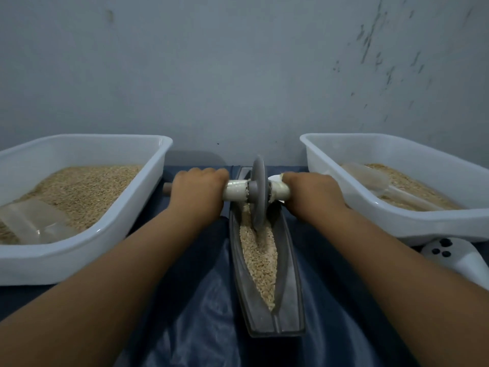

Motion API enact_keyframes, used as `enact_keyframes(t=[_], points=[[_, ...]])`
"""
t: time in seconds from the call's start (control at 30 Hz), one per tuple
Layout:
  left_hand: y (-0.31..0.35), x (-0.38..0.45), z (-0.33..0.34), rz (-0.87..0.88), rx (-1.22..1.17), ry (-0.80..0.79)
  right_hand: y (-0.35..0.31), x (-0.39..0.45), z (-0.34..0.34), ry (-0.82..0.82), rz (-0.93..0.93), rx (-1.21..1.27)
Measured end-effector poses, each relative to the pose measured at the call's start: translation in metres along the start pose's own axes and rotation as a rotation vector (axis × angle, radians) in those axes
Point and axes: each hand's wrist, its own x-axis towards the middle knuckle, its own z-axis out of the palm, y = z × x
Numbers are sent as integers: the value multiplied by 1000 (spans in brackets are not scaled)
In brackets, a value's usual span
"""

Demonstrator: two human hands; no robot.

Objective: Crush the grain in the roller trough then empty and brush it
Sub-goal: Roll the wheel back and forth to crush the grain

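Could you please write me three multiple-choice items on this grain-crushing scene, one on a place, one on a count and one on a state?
1. Where does the roller wheel stand?
A. In the far part of the trough
B. In the left tub
C. On the cloth beside the trough

2. How many white tubs holding grain are in view?
A. One
B. Two
C. Three

3. What are the hands doing?
A. Both lie flat on the cloth
B. One holds a scoop
C. Each grips one end of the roller's handle

Answers: 1 A, the disc sits in the grain towards the far end of the trough. 2 B, the left tub and the right tub flank the trough. 3 C, the left hand and the right hand curl round the handle either side of the wheel.
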Motion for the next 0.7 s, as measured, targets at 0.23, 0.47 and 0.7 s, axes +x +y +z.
enact_keyframes(t=[0.23,0.47,0.7], points=[[2,11,1,-3,-8,3,3,9,6,-10,36,44],[13,-65,-47,63,-65,-6,-4,-67,-48,-179,-27,13],[12,-94,-72,98,-71,58,-9,-95,-82,-185,-85,-42]])
